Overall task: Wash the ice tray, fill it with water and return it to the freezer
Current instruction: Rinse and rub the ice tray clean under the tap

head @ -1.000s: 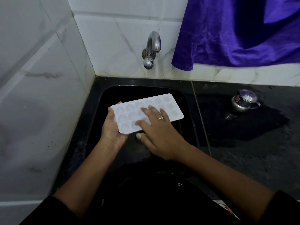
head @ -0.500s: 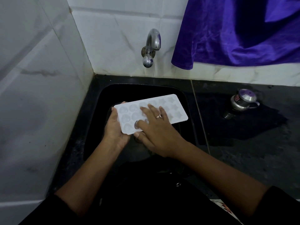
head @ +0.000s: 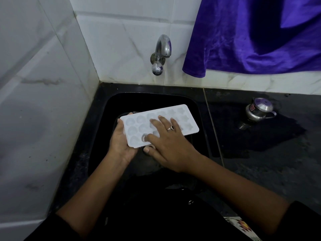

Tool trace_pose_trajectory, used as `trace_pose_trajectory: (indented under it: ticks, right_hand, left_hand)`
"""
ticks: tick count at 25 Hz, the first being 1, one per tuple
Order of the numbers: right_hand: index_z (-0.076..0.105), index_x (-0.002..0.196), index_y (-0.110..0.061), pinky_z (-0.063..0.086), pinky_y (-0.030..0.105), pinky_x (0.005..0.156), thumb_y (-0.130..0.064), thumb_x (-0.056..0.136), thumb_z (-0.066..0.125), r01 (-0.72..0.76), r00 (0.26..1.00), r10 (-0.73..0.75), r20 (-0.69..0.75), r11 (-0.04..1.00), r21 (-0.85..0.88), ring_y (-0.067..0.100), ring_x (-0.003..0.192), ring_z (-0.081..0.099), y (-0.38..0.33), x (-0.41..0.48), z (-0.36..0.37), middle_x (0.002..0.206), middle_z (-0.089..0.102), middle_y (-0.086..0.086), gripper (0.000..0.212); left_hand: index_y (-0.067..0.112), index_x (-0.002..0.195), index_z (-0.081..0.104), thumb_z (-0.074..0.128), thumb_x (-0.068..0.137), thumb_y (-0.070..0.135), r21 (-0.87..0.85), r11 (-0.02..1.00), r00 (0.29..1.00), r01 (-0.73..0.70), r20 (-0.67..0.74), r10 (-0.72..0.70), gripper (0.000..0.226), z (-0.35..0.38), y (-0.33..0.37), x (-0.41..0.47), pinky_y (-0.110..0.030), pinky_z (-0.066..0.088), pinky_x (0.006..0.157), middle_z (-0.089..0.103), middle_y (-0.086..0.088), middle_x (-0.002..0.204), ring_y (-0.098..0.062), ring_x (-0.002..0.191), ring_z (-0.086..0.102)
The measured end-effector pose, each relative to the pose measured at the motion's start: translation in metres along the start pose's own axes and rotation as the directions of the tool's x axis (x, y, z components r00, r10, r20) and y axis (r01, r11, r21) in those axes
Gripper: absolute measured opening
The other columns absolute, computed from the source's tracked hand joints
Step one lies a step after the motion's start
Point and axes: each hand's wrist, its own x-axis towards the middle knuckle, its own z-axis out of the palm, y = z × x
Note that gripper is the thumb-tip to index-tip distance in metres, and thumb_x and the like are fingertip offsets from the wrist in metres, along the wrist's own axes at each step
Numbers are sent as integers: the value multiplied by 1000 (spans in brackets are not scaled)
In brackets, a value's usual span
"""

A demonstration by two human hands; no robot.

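Observation:
A white ice tray (head: pixel 184 117) with shaped cups is held level over the black sink (head: pixel 104 119). My left hand (head: pixel 119 141) grips its left end, thumb on the rim and fingers underneath. My right hand (head: pixel 166 143) lies across the top of the tray, its fingers spread flat on the cups and its thumb below the near edge. A ring sits on one finger. The metal tap (head: pixel 161 51) on the tiled wall above the sink gives no visible water.
A small steel pot with a lid (head: pixel 258 110) stands on the dark, wet counter (head: pixel 260 153) to the right of the sink. A purple cloth (head: pixel 251 35) hangs over the wall at the upper right. White tiled walls close in the left and back.
My right hand's fingers have slid a little leftwards over the tray's cups. The tray has shifted slightly lower and to the right; my left hand keeps its grip.

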Motion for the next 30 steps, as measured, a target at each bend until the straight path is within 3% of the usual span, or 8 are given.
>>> trace_pose_trajectory:
  ticks: [3,6,9,14,16,19,23,30]
  right_hand:
    - [58,134,-27,17,65,122,-57,106,32,20,1000,-20,5,1000,-11,40,154,21,-3,2,1,161,34,18,49]
    - [62,126,-25,20,66,120,-57,105,33,-14,1000,14,-23,999,29,40,153,24,-7,7,1,160,36,18,47]
    - [56,136,-27,13,64,124,-58,106,32,0,1000,0,0,999,32,39,155,18,-6,1,4,163,31,16,49]
    - [61,122,-20,15,65,122,-59,104,31,-21,1000,22,-9,998,53,39,155,20,-14,6,4,162,34,18,52]
    - [57,128,-20,13,64,124,-57,106,32,16,1000,-17,7,999,42,38,156,19,-13,5,5,163,33,17,50]
    - [60,125,-26,14,65,123,-56,105,29,-32,999,33,-9,997,72,39,155,20,-7,5,1,162,33,17,48]
    - [58,126,-21,11,64,125,-54,106,34,24,999,-25,19,998,50,38,156,17,-10,1,4,163,32,17,45]
    - [58,128,-24,12,64,124,-53,107,34,20,999,-22,39,999,41,39,156,17,-9,-2,8,163,31,17,44]
  left_hand:
    - [22,116,68,28,109,55,10,1000,1000,-7,2,7,53,1,1,-2,-52,60,88,73,-14,128,-31,104,75]
    - [21,120,66,28,109,55,8,1000,1000,-7,11,7,52,2,0,-1,-49,64,80,74,-14,125,-31,102,77]
    - [22,123,64,26,110,55,13,1000,1000,-27,10,27,52,-1,5,-1,-47,64,78,74,-12,125,-29,102,77]
    - [21,119,66,26,110,55,25,1000,1000,-4,23,3,54,3,-1,-2,-50,61,91,73,-16,127,-32,110,73]
    - [21,120,65,27,109,55,21,1000,1000,-5,22,4,53,4,1,-2,-51,58,94,70,-17,132,-33,114,70]
    - [20,116,68,29,109,55,0,1000,1000,2,30,-2,53,4,0,-2,-49,64,81,74,-15,124,-32,104,76]
    - [20,120,66,25,110,56,31,1000,1000,2,10,-2,55,3,-2,-2,-47,62,85,74,-15,125,-30,104,75]
    - [20,119,65,26,110,54,47,999,1000,11,-10,-10,53,1,-7,-5,-43,65,72,78,-13,112,-28,94,78]
